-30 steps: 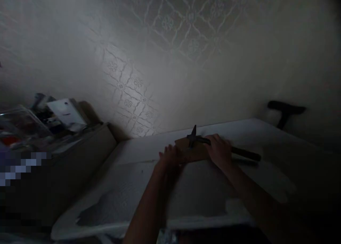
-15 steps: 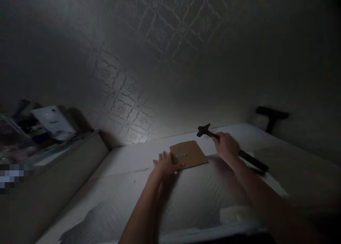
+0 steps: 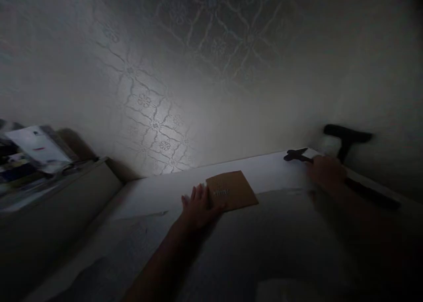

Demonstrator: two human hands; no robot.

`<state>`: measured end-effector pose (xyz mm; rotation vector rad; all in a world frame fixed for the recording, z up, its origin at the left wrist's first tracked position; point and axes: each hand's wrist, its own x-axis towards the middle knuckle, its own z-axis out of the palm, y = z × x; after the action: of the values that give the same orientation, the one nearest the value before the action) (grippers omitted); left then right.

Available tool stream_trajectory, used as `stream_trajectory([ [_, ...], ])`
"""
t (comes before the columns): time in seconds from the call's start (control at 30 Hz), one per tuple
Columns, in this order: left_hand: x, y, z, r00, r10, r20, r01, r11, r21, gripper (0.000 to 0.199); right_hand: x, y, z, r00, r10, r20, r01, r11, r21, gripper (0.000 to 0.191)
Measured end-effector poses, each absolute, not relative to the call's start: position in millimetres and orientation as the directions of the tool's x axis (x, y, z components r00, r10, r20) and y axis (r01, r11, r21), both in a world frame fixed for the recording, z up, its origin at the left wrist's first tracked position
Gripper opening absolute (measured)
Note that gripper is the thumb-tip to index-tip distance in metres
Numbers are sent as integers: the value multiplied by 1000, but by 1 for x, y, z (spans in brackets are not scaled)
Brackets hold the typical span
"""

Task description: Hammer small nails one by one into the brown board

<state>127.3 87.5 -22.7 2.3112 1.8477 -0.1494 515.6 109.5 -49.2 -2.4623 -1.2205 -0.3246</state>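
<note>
A flat brown piece of cardboard (image 3: 239, 189) lies on the white surface, with a small row of shiny marks on it, too blurred to name. My left hand (image 3: 198, 207) rests at its left edge, fingers spread, thumb along the near side. Off to the right, my right hand (image 3: 327, 172) is wrapped round the handle of a dark hammer (image 3: 372, 194). The hammer's head points left, apart from the cardboard. Shadow hides much of my right forearm.
A patterned wall (image 3: 231, 112) rises behind the white surface (image 3: 264, 178). At the right stands a black T-shaped handle (image 3: 348, 134). On the left, a white box (image 3: 38, 148) and clutter sit on a raised ledge (image 3: 76, 192). The near area is very dark.
My right hand has swung the hammer to the right, away from the cardboard. My left hand stays at the cardboard's left edge. The view has shifted slightly and the foreground is darker.
</note>
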Motion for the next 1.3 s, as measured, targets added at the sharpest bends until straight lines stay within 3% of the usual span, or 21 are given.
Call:
stream_trajectory([
  [0.17, 135, 83, -19, 229, 957, -177, 973, -222, 57, 95, 526, 111, -52, 642, 695, 326, 767, -583, -268, 31],
  [0.27, 140, 81, -20, 236, 956, -177, 972, -229, 57, 92, 510, 106, -39, 587, 670, 455, 809, -500, -309, 31],
  [0.37, 148, 79, -23, 251, 955, -157, 968, -244, 65, 92, 465, 102, -25, 357, 744, 565, 928, -212, -307, 28],
  [0.43, 154, 77, -25, 263, 956, -130, 965, -257, 58, 92, 427, 100, -23, 96, 849, 519, 871, 180, -456, 25],
  [0.53, 161, 74, -28, 285, 954, -95, 959, -283, 35, 90, 378, 100, -32, -72, 881, 468, 784, 340, -520, 17],
  [0.6, 164, 71, -29, 297, 951, -79, 955, -297, 23, 89, 361, 100, -40, -101, 912, 397, 685, 353, -637, 15],
  [0.7, 165, 69, -30, 305, 950, -63, 952, -304, 24, 90, 357, 102, -49, -101, 942, 319, 619, 310, -721, 15],
  [1.13, 163, 71, -36, 338, 941, -19, 940, -336, 49, 93, 358, 103, -57, -95, 943, 318, 626, 305, -718, 15],
  [1.3, 164, 73, -35, 319, 947, -44, 947, -316, 56, 95, 364, 103, -53, -88, 931, 353, 568, 338, -750, 24],
])
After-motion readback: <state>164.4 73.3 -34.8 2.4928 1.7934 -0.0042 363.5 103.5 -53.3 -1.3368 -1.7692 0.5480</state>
